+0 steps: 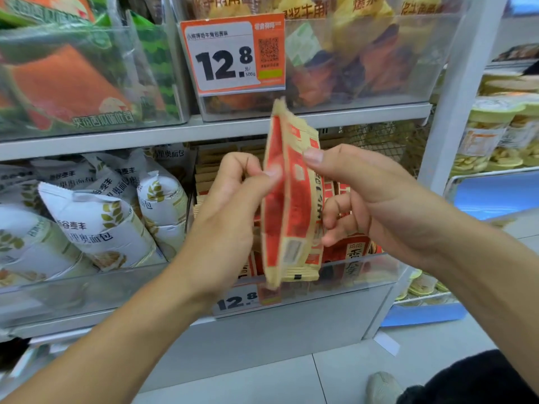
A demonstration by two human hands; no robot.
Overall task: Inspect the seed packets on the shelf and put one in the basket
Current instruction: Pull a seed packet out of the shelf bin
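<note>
The flat red-and-tan paper seed packet [287,196] is held upright in front of the shelf, long axis near vertical, turned almost edge-on. The left hand [230,211] pinches its left face at mid-height with thumb and fingertips; the right hand [370,196] holds the right face, thumb on the upper part and fingers curled behind. Both hands are equally close. Behind it, the clear plastic shelf bin [367,265] holds more such packets. No basket is in view, so it must go down and away from the shelf.
</note>
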